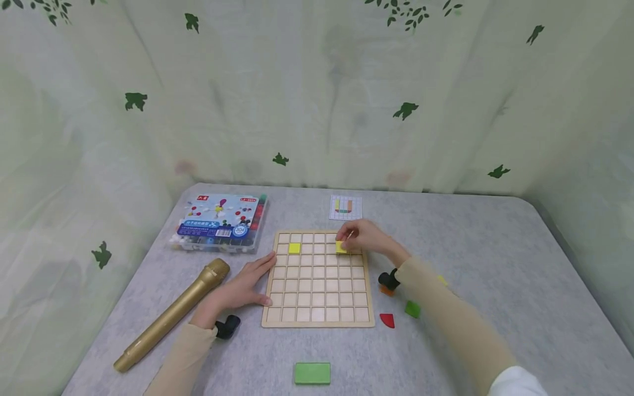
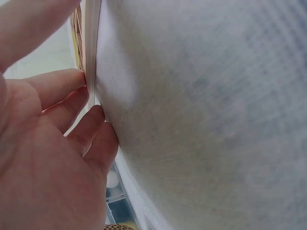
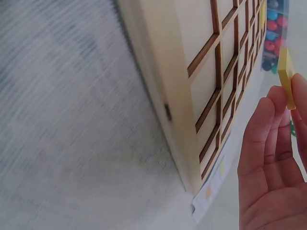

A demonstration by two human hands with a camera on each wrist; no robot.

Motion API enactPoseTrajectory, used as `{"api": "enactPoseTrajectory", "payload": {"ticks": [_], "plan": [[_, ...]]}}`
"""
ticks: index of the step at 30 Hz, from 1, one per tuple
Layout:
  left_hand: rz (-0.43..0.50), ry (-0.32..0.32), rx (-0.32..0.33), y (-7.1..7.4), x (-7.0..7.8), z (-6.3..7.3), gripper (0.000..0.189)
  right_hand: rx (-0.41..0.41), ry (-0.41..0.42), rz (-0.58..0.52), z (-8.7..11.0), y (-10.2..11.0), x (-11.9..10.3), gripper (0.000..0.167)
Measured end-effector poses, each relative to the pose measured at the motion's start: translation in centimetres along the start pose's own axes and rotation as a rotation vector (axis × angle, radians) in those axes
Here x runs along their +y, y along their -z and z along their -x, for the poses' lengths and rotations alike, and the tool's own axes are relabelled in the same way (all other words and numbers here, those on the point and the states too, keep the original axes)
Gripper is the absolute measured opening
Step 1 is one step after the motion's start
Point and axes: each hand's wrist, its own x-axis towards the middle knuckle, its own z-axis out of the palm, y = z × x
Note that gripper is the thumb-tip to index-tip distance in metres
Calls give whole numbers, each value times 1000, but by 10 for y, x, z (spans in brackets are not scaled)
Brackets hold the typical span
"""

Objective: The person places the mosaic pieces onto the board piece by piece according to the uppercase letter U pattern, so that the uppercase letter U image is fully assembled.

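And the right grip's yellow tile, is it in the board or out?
Out: the right grip pinches the yellow tile, raised off the board.

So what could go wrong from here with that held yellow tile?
The right hand pinches the yellow tile above the gridded board, so it might slip and drop. The raised dividers could catch its edge if lowered crooked. The left hand touches the board's side and might nudge it.

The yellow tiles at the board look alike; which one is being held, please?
The right yellow tile, pinched by the right hand; the left yellow tile lies untouched on the board.
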Motion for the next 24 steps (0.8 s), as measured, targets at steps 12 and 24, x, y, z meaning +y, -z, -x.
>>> {"api": "enactPoseTrajectory", "payload": {"ticks": [12, 24], "plan": [[-11, -2, 8, 1, 1, -2, 95, -59, -13, -6, -25, -26, -15, 7], [-17, 0, 11, 0, 0, -1, 95, -88, 28, 22, -51, -61, -33, 11]]}}
